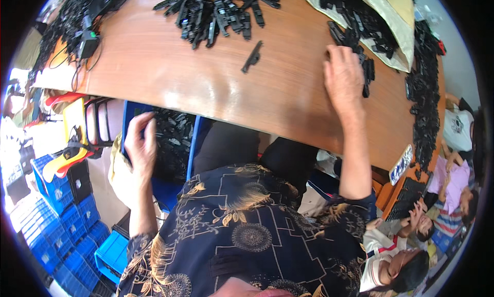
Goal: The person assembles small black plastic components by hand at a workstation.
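My right hand [343, 76] lies palm down at the near edge of a heap of black plastic parts [369, 73]. Its fingers are stretched forward, and their tips reach the parts by the open sack [406, 24]. Lower on the left, my left hand [140, 145] hovers at the side of a blue crate [191, 148], fingers loosely curled and thumb close to them. I see nothing between them. Small black parts [172, 137] fill that crate. One long black clip-like part [252, 57] lies alone on the brown table [206, 88].
More black parts [221, 16] are heaped at the table's far middle, others along both ends. A black device [88, 44] with cables sits on the left. Blue crates [67, 227] stack on the lower left; several people [393, 266] sit along the right.
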`<control>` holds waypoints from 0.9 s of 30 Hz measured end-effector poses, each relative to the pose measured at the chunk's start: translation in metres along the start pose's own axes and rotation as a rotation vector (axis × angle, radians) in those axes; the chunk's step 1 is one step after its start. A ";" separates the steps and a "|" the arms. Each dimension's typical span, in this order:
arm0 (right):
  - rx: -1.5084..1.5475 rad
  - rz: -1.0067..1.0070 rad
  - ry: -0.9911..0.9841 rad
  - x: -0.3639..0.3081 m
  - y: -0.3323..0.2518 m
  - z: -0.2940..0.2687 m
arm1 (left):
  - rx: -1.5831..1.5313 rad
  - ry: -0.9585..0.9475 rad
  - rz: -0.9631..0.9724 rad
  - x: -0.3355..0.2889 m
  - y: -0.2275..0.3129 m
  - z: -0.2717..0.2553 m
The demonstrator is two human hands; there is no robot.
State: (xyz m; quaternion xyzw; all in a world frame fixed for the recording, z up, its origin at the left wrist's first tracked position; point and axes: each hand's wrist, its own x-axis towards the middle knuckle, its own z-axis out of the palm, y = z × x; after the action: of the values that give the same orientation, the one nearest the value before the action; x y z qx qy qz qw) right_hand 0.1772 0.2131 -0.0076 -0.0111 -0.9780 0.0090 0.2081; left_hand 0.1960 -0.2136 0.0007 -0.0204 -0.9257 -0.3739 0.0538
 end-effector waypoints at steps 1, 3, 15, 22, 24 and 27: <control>-0.127 -0.012 -0.027 0.003 0.016 0.001 | -0.065 -0.039 0.150 0.013 -0.006 0.016; -0.255 -0.042 -0.160 0.006 0.037 0.008 | -0.074 -0.119 0.323 0.033 0.033 0.048; -0.052 -0.067 -0.203 0.014 0.019 0.006 | 0.233 -0.237 0.693 0.082 0.101 0.152; 0.902 0.262 -0.014 -0.023 -0.042 -0.013 | -0.466 -0.740 0.136 0.081 0.088 0.139; 1.035 0.193 0.043 -0.033 -0.061 -0.015 | -0.922 -0.931 -0.242 0.081 0.083 0.132; 1.138 0.031 0.155 -0.044 -0.086 -0.007 | -1.345 -1.079 -0.555 0.078 0.084 0.121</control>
State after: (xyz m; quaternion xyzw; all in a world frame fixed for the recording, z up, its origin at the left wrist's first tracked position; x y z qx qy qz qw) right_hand 0.2186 0.1265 -0.0170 0.0875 -0.8007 0.5362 0.2523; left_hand 0.1149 -0.0696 -0.0185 0.0038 -0.3831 -0.7750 -0.5026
